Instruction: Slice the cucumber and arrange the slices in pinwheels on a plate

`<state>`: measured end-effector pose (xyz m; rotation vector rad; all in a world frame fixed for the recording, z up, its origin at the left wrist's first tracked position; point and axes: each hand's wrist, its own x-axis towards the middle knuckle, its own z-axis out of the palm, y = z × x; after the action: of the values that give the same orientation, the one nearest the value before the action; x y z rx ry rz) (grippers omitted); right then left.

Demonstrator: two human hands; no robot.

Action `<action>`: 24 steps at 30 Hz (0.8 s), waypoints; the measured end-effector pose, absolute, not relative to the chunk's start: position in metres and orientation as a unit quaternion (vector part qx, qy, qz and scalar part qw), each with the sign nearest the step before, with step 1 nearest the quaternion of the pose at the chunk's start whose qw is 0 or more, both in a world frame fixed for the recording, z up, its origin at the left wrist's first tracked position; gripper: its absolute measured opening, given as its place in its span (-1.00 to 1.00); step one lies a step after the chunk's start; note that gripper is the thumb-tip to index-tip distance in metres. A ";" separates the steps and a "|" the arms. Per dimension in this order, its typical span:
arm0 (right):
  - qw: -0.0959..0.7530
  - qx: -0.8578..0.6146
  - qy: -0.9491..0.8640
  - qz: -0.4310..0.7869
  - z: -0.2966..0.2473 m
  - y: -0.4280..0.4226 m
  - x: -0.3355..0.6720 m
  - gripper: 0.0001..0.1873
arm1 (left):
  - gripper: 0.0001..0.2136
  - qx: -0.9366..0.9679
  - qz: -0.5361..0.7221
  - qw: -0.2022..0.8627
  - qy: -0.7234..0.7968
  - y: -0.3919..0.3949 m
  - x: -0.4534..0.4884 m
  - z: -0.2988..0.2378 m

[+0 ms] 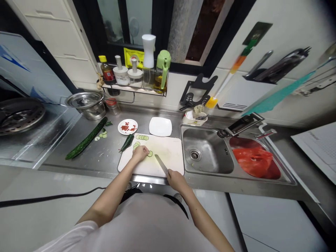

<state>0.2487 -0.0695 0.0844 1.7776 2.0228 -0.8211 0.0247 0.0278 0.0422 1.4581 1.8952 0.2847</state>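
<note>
My right hand (176, 180) is wrapped round the handle of a kitchen knife (161, 164), its blade pointing up and left over the white cutting board (170, 147). On the board's left half, my left hand (141, 153) pinches at a cucumber slice (150, 153). More round slices (142, 137) lie in a row near the board's top edge, and others (136, 144) sit just beyond my left fingers. A dark green piece of cucumber (127, 142) rests across the board's left edge. Farther left, a long whole cucumber (88, 139) lies on the steel counter.
Behind the board stand a small plate of chopped red pieces (127, 126) and a white square dish (160, 126). To the right is the sink (210, 145), with a red bag (253, 161) in its second bowl. Cucumber scraps (103, 134) and a steel pot (89, 106) are left.
</note>
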 end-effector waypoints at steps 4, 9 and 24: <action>0.149 0.631 0.705 -0.287 0.077 -0.069 0.256 -0.67 | -0.90 0.554 0.125 0.369 0.735 0.015 0.014 0.036; 0.150 0.635 0.697 -0.298 0.075 -0.068 0.257 -0.66 | -0.89 0.535 0.147 0.352 0.753 0.005 -0.009 0.024; 0.148 0.639 0.696 -0.292 0.080 -0.068 0.256 -0.71 | -0.81 0.483 0.099 0.276 0.825 0.011 -0.042 0.022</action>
<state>0.2558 -0.0677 0.0802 1.8365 2.0026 -0.8404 -0.0419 0.0111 0.0218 1.2981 2.2176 0.2649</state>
